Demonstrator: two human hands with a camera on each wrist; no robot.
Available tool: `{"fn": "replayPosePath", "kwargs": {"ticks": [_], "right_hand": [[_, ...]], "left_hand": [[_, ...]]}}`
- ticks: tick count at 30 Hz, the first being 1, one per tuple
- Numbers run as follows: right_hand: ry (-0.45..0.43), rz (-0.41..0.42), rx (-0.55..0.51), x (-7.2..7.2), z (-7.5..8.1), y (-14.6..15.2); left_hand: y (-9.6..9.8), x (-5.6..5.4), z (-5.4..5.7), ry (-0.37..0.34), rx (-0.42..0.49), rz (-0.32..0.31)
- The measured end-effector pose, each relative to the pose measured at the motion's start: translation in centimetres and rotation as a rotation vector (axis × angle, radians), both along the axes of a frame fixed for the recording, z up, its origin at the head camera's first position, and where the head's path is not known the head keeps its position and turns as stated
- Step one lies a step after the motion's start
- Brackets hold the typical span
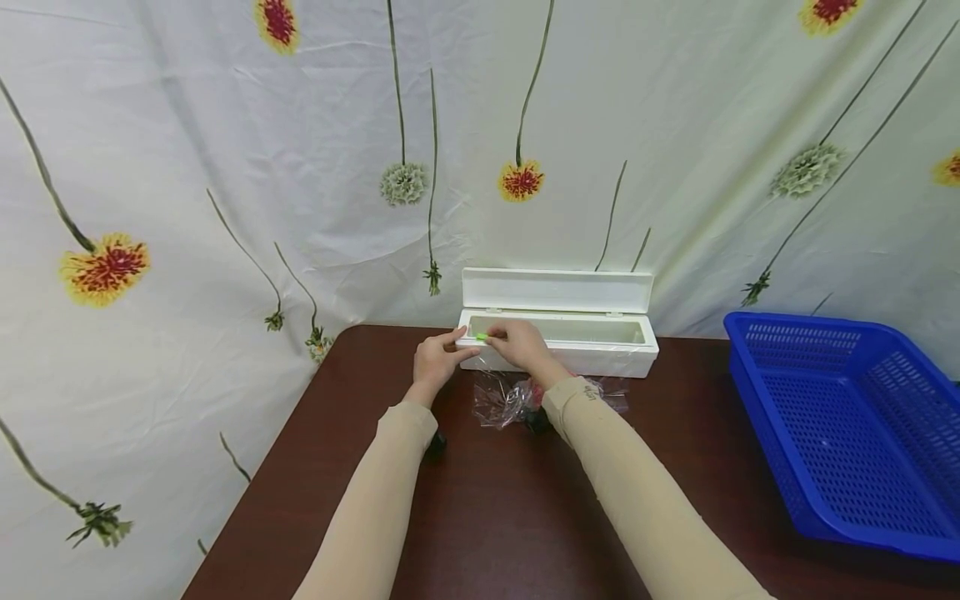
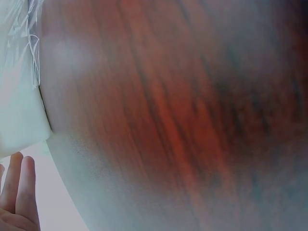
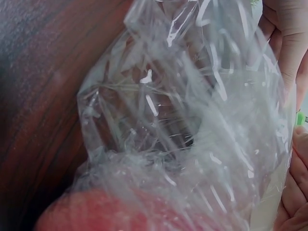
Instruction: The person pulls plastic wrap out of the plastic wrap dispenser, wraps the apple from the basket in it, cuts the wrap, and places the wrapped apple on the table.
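Beige-sleeved left hand (image 1: 435, 362): fingers straight, spread fairly wide, braced at 9 o'clock end of white box (image 1: 633, 362). Green slider (image 1: 482, 337) near box's 8 o'clock, on front rim, pinched in the fingers of right hand (image 1: 519, 343). Clear film (image 1: 497, 403) crumpled at box's 6 o'clock. Lid (image 1: 558, 292) already up at 12. Drawing film out looks done; severing it likely left, cut state can't be told. Blue basket (image 1: 862, 450) well apart, 4 o'clock.

Box (image 1: 611, 360) on table (image 1: 495, 508), curtain (image 1: 337, 167) behind, plastic film (image 1: 497, 402) in front, basket (image 1: 877, 454) at right
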State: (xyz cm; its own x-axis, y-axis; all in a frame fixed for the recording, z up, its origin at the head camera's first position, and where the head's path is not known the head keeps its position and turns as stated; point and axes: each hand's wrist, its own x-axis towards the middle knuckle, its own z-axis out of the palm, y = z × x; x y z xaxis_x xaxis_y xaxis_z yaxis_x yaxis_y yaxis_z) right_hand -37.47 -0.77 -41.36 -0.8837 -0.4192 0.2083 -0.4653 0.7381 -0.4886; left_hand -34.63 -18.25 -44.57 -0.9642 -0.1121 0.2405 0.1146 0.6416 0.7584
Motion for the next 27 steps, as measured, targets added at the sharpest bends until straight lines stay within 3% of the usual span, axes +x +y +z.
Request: {"fn": "replayPosePath", "kwargs": {"ticks": [6,27], "right_hand": [[-0.004,-0.025,0.033,0.18,0.12,0.02],[0.0,-0.004,-0.014,-0.01,-0.29,0.45]], "left_hand": [[-0.04,-0.01,0.02,0.008,-0.014,0.005],[0.02,0.12,0.12,-0.006,-0.009,0.0]]}}
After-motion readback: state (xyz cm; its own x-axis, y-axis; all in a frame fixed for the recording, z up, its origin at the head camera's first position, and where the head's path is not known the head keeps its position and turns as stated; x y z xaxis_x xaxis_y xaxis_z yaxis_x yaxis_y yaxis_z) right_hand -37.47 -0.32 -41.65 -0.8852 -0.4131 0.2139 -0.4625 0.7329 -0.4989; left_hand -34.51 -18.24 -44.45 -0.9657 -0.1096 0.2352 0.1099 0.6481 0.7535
